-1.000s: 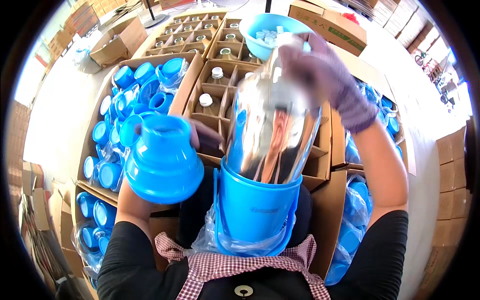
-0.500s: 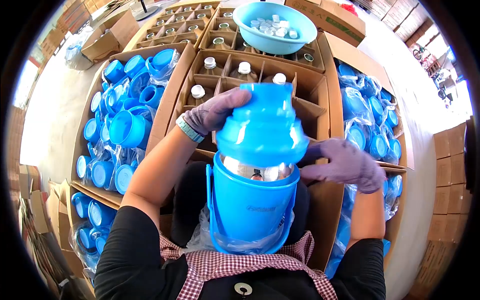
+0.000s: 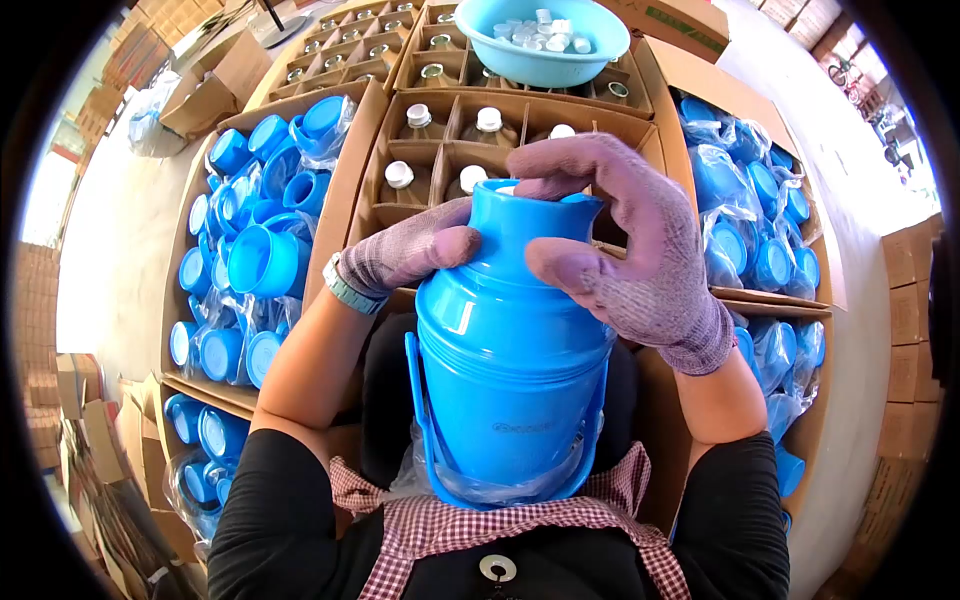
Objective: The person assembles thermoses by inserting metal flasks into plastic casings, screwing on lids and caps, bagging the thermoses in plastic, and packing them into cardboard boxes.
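A blue thermos jug stands upright at my lap, its carrying handle hanging down the sides. Its spouted top sits on the body and covers the silvery liner. My left hand is closed on the left of the neck, thumb at the front. My right hand arches round the spout side, thumb and fingers spread apart; whether the fingertips press on the rim I cannot tell. Both hands wear purple-grey gloves. Clear plastic wrap bunches round the jug's base.
Ahead stands a divided carton of bottles with white caps. A light-blue basin of small clear-white caps rests on the cartons behind. Boxes of blue plastic parts flank me, on the left and right.
The blue spouted top has come down onto the jug body, hiding the liner. My right hand has risen from the jug's right side to the spout. My left hand still holds the top.
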A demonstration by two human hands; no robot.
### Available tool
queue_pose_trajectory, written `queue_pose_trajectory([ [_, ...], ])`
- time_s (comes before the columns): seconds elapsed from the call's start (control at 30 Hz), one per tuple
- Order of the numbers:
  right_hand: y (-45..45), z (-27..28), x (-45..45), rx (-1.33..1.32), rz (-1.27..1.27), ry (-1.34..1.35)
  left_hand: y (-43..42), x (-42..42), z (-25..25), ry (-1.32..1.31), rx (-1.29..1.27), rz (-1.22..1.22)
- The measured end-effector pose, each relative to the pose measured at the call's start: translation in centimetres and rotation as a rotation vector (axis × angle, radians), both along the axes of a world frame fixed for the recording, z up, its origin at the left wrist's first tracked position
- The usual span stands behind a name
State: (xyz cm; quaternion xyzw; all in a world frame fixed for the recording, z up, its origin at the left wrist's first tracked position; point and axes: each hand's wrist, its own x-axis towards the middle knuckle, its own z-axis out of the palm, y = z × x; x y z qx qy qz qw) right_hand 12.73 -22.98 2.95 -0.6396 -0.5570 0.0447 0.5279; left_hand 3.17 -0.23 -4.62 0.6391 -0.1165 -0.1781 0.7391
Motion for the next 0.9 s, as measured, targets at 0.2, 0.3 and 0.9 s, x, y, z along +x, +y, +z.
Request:
queue_pose_trajectory([
  [0.2,-0.4,-1.9,-1.4,-0.146,-0.206,-0.208,-1.9,-2.4,0.5,0.079,-0.056,0.156],
  [0.3,-1.0,-2.4,-2.6,-0.14,-0.183,-0.028,-1.7,-2.9,0.9,0.115,-0.046,0.139],
  [0.9,-2.0,1.2,-10.7,-0.348,-0.305,-0.236,-4.7,-1.4,-3.0,0.072,-0.524,0.402],
])
